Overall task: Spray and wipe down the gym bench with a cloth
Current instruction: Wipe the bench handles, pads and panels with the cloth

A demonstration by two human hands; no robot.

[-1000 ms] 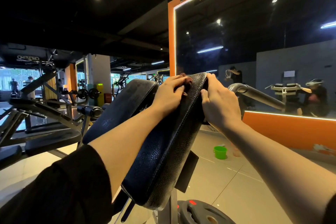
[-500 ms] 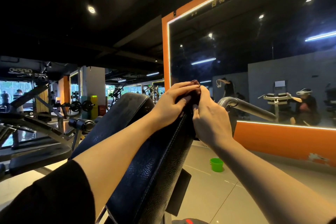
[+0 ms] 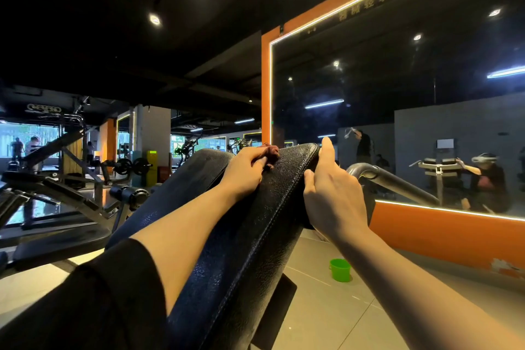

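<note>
A black padded gym bench [image 3: 255, 250] slopes upward away from me through the middle of the view. My left hand [image 3: 245, 172] grips a small dark red-brown cloth [image 3: 272, 154] and presses it onto the pad near its top edge. My right hand [image 3: 329, 193] holds the pad's upper right edge, thumb on the face and fingers wrapped round the side. No spray bottle is in view.
A grey curved metal handle [image 3: 392, 182] juts out right of the pad. A green bucket [image 3: 340, 269] stands on the tiled floor below. An orange-framed mirror wall [image 3: 426, 122] fills the right. Other benches and weight machines [image 3: 56, 193] crowd the left.
My right hand has moved from beside my left hand to the right, onto the pad's upper right edge. My left hand stays on the cloth near the top. The camera has tilted up a little.
</note>
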